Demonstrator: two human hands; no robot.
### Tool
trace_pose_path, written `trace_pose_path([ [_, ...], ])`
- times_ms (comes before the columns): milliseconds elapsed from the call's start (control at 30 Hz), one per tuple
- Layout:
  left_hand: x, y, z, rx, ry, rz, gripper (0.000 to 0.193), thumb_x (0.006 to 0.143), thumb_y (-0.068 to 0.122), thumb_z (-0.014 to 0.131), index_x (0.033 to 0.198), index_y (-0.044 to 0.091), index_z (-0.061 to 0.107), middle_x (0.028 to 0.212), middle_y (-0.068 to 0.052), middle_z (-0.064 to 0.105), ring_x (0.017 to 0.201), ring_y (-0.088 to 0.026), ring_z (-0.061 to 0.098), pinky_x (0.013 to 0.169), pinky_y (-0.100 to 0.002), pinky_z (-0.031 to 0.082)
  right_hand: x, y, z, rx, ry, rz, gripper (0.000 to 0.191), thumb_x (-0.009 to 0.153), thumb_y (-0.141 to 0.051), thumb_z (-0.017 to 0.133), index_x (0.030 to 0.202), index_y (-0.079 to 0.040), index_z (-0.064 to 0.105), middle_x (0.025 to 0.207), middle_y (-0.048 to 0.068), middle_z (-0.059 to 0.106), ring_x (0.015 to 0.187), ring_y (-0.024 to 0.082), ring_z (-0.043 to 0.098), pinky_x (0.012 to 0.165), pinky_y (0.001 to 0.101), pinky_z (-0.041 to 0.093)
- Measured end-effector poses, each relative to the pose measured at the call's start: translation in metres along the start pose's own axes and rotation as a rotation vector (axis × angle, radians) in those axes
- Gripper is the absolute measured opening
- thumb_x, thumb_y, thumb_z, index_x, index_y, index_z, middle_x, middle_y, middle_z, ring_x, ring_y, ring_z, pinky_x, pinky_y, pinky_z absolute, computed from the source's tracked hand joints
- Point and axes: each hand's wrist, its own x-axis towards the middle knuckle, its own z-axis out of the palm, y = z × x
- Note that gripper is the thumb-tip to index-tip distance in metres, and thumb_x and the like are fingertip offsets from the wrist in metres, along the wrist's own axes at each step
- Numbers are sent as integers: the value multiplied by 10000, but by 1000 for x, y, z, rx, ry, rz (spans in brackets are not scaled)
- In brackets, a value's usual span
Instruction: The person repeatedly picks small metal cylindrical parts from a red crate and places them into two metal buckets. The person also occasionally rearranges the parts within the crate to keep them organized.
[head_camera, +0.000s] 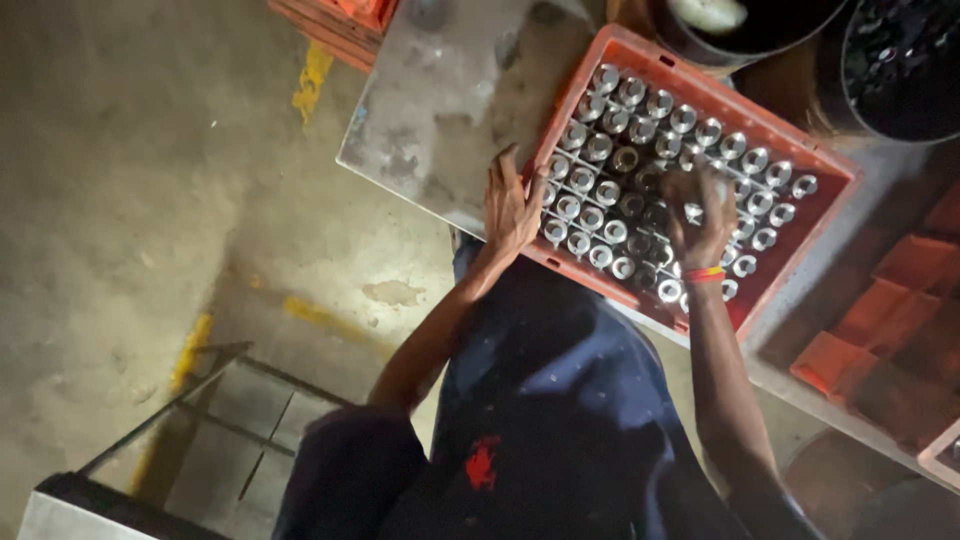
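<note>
An orange plastic crate (815, 155) sits on a grey metal table (440, 90), filled with several rows of small shiny metal cylinders (610, 190) standing upright. My left hand (510, 205) rests with spread fingers on the crate's near left rim. My right hand (700, 220), with a red and yellow wristband, reaches into the crate with fingers curled down over the metal parts near its middle. Whether it grips a part is hidden by the fingers.
Two dark round bins (900, 70) stand beyond the crate at the top right. More orange crates (890, 320) lie in shadow at the right, another (340, 20) at the top. A metal frame (200, 420) stands on the concrete floor at lower left.
</note>
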Motion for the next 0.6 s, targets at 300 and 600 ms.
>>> trace_pose_path([
  [300,0,-1,3,-20,1,-37,604,1022,398,603,1439,-6,437,1332,-286,558,1126,-443,608,938,-515,519,22,-10,20,123,-118,11,427,1010,-60,738,1413,5,615,1288,136,716,1210,308,690,1148,462,507],
  [600,-1,3,-2,-35,-48,-112,623,1017,419,584,1455,5,427,1352,-293,555,1138,-451,610,956,-530,504,57,1,18,13,-96,15,512,989,-79,794,1457,18,609,1195,171,724,1199,321,672,1075,478,529],
])
